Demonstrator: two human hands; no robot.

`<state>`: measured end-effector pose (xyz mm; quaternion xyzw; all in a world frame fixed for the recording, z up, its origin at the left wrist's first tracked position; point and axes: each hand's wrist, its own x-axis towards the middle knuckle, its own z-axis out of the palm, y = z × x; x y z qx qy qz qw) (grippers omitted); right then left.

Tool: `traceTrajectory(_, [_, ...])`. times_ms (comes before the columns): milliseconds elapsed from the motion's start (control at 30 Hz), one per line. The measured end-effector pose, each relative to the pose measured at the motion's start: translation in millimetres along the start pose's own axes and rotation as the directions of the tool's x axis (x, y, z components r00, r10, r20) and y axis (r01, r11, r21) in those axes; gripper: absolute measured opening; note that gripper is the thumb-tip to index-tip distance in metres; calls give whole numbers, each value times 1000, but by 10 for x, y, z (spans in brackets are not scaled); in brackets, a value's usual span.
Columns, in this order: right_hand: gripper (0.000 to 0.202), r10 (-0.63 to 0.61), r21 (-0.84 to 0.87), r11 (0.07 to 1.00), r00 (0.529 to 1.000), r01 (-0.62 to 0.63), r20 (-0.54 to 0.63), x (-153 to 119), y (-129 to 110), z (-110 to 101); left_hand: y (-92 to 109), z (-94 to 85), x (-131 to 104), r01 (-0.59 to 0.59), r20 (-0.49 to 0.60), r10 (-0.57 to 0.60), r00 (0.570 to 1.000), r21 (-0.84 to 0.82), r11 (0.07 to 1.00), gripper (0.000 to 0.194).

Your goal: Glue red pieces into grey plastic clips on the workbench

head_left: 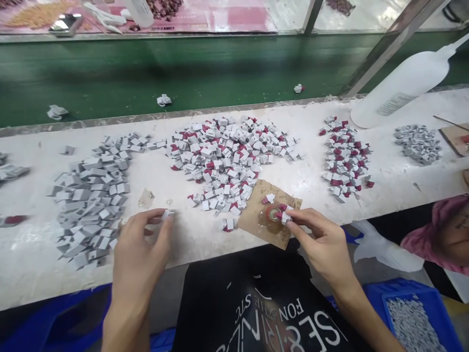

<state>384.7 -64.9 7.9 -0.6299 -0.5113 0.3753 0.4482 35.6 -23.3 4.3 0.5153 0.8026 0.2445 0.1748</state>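
Observation:
My left hand [141, 249] pinches a small grey piece [167, 214] between thumb and forefinger, just right of a pile of grey pieces [95, 195]. Between the thumb and fingers of my right hand [322, 239] is a white and magenta piece [285, 215], held over a round dish [273, 214] on a square of brown cardboard [256, 208]. Another white and magenta piece [269, 198] lies by the dish. Beyond my hands spreads a large pile of white and magenta pieces [227, 156].
A white bottle [403, 90] leans at the right, beside a smaller pile of mixed pieces [346, 159] and a grey pile [417, 143]. A green belt [220, 73] runs behind the white table [146, 269]. Another person's arm [454, 225] is at the right edge.

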Motion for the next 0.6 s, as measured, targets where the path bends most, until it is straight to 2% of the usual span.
traceTrajectory(67, [14, -16, -31, 999, 1000, 16, 7, 6, -20, -5, 75, 12, -40, 77, 34, -72, 997, -200, 977, 40])
traceTrajectory(133, [12, -38, -63, 997, 999, 39, 12, 17, -35, -19, 156, 31, -63, 100, 100, -68, 993, -365, 926, 44])
traceTrajectory(267, [12, -78, -89, 993, 997, 80, 29, 35, -42, -38, 341, 85, -67, 239, 316, -58, 947, -570, 786, 50])
traceTrajectory(400, [11, 1, 25, 1000, 1000, -1, 1, 25, -58, -30, 540, 161, -84, 295, 420, 22, 907, -673, 678, 43])
traceTrajectory(500, [11, 72, 121, 990, 996, -66, -47, 41, -70, -7, 669, 265, -121, 279, 450, 103, 887, -699, 658, 39])
traceTrajectory(600, [16, 87, 136, 988, 991, -73, -97, 113, -51, 26, 794, 408, -166, 262, 469, 154, 870, -704, 660, 36])
